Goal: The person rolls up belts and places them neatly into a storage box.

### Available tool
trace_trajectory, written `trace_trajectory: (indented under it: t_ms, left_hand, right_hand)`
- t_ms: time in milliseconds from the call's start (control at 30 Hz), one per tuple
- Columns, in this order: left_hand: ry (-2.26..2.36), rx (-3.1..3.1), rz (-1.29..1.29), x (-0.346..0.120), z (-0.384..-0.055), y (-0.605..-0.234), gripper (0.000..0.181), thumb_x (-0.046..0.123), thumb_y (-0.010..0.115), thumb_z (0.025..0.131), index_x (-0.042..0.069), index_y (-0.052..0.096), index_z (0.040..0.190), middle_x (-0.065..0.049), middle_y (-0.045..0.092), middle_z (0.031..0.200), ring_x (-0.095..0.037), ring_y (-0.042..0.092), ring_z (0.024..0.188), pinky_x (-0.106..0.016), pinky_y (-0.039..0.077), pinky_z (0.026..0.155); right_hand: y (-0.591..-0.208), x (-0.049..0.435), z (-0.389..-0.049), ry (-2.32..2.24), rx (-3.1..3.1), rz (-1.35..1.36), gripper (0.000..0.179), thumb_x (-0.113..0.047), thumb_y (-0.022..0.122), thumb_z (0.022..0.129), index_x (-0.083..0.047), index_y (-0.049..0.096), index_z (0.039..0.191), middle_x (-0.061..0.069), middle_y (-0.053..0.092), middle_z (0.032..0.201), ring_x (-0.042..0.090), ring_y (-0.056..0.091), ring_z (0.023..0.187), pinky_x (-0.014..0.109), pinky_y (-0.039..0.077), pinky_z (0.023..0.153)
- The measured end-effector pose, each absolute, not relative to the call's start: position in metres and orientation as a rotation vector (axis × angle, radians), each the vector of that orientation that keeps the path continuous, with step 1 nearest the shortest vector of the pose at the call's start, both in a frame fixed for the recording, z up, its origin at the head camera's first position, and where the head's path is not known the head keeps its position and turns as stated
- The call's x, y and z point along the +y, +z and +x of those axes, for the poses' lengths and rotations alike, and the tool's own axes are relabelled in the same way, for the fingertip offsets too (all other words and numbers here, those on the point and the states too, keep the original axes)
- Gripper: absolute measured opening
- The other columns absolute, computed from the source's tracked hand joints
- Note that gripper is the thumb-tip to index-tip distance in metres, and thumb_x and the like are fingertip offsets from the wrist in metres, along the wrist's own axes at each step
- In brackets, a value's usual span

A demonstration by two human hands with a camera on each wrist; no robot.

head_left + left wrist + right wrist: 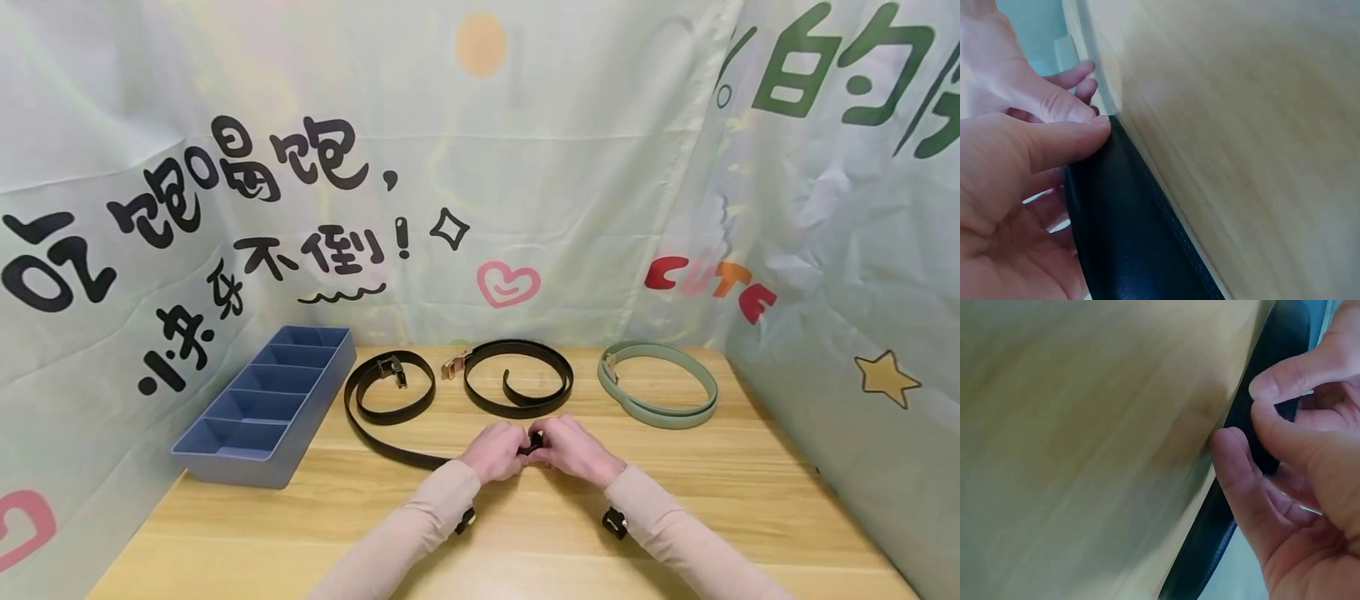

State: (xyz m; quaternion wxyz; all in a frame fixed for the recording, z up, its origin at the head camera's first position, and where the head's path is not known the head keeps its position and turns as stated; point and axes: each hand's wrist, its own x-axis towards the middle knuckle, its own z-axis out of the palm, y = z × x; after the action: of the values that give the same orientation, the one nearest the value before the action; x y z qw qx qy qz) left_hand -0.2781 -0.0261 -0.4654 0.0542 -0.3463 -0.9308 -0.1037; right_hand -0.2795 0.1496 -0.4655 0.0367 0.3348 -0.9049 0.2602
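Observation:
A black belt [405, 456] runs from a loose loop with a dark metal buckle [392, 368], at the table's left, toward my two hands in the middle. My left hand [497, 450] pinches it, and in the left wrist view the thumb [1066, 140] presses on the strap's smooth dark face [1129, 231]. Close against it, my right hand [573, 448] grips a folded or curled part of the strap. The right wrist view shows fingers [1235, 456] of that hand around the strap [1200, 550]. My hands hide the exact shape of the strap between them.
A blue-grey compartment tray [288, 442] stands at the left. Behind my hands lie another coiled black belt [517, 410] with a gold-toned buckle and a coiled green belt [667, 421]. Printed fabric [585, 200] walls the table's back and sides.

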Motion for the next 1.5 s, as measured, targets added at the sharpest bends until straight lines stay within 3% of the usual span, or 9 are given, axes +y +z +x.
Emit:
trace_trajectory:
  t_ms: [200, 400, 600, 733, 833, 1100, 1300, 1500]
  left_hand:
    - [-0.33, -2.845, -1.27, -0.03, -0.285, -0.465, 0.015, 0.01, 0.069, 0.086, 0.017, 0.062, 0.074, 0.007, 0.057, 0.071, -0.005, 0.05, 0.067, -0.016, 0.038, 0.061]
    - [-0.35, -2.901, -1.373, -0.037, -0.291, -0.461, 0.009, 0.006, 0.066, 0.087, 0.015, 0.066, 0.09, 0.006, 0.061, 0.087, -0.006, 0.054, 0.081, -0.019, 0.043, 0.074]
    - [-0.466, -2.94, -1.181, -0.042, -0.294, -0.46, 0.003, 0.017, 0.074, 0.086, 0.015, 0.072, 0.083, 0.01, 0.059, 0.075, -0.005, 0.05, 0.072, -0.019, 0.039, 0.066]
    - [-0.553, -2.965, -1.078, -0.041, -0.294, -0.46, 0.009, 0.02, 0.077, 0.084, 0.016, 0.072, 0.079, 0.011, 0.055, 0.069, -0.006, 0.047, 0.066, -0.019, 0.036, 0.061]
    - [-0.557, -2.977, -1.063, -0.04, -0.295, -0.459, 0.01, 0.021, 0.078, 0.083, 0.017, 0.07, 0.08, 0.01, 0.054, 0.069, -0.007, 0.047, 0.067, -0.019, 0.036, 0.061]
    - [-0.649, -2.958, -1.002, -0.036, -0.293, -0.463, 0.013, 0.022, 0.081, 0.079, 0.018, 0.069, 0.074, 0.013, 0.057, 0.068, -0.005, 0.047, 0.065, -0.018, 0.037, 0.061]
    - [-0.72, -2.979, -0.864, -0.034, -0.289, -0.463, 0.011, 0.019, 0.082, 0.075, 0.02, 0.072, 0.071, 0.014, 0.058, 0.061, -0.006, 0.047, 0.061, -0.02, 0.036, 0.059]
    - [-0.712, -2.988, -0.79, -0.03, -0.287, -0.461, 0.015, 0.018, 0.084, 0.072, 0.019, 0.071, 0.064, 0.013, 0.053, 0.054, -0.007, 0.044, 0.058, -0.02, 0.032, 0.054]
  right_hand:
    - [-0.468, 0.151, -0.287, 0.662, -2.698, 1.081, 0.022, -0.032, 0.082, 0.078, -0.015, 0.069, 0.084, -0.007, 0.062, 0.071, -0.001, 0.046, 0.059, 0.017, 0.04, 0.052]
    - [-0.465, 0.151, -0.292, 0.577, -2.658, 1.164, 0.017, -0.028, 0.081, 0.08, -0.018, 0.068, 0.079, -0.01, 0.063, 0.073, 0.003, 0.05, 0.062, 0.018, 0.042, 0.058]
    - [-0.464, 0.147, -0.292, 0.568, -2.649, 1.206, 0.011, -0.02, 0.079, 0.083, -0.017, 0.07, 0.09, -0.008, 0.068, 0.081, 0.004, 0.054, 0.067, 0.019, 0.043, 0.06]
    - [-0.462, 0.147, -0.289, 0.594, -2.678, 1.172, 0.032, -0.016, 0.078, 0.083, -0.013, 0.059, 0.109, -0.006, 0.062, 0.071, 0.004, 0.05, 0.059, 0.02, 0.04, 0.053]
    - [-0.462, 0.148, -0.287, 0.627, -2.701, 1.155, 0.043, -0.017, 0.078, 0.084, -0.013, 0.048, 0.114, -0.008, 0.057, 0.065, 0.002, 0.046, 0.056, 0.02, 0.039, 0.053]
    - [-0.465, 0.148, -0.286, 0.701, -2.656, 1.188, 0.025, -0.016, 0.081, 0.078, -0.014, 0.058, 0.087, -0.005, 0.06, 0.073, 0.002, 0.049, 0.065, 0.019, 0.043, 0.059]
    - [-0.467, 0.144, -0.278, 0.645, -2.622, 1.141, 0.009, -0.01, 0.08, 0.08, -0.011, 0.073, 0.086, -0.002, 0.07, 0.086, 0.01, 0.065, 0.078, 0.024, 0.053, 0.069]
    - [-0.464, 0.14, -0.275, 0.48, -2.663, 1.052, 0.005, -0.019, 0.078, 0.083, -0.019, 0.075, 0.078, -0.009, 0.067, 0.077, 0.001, 0.046, 0.062, 0.019, 0.041, 0.054]
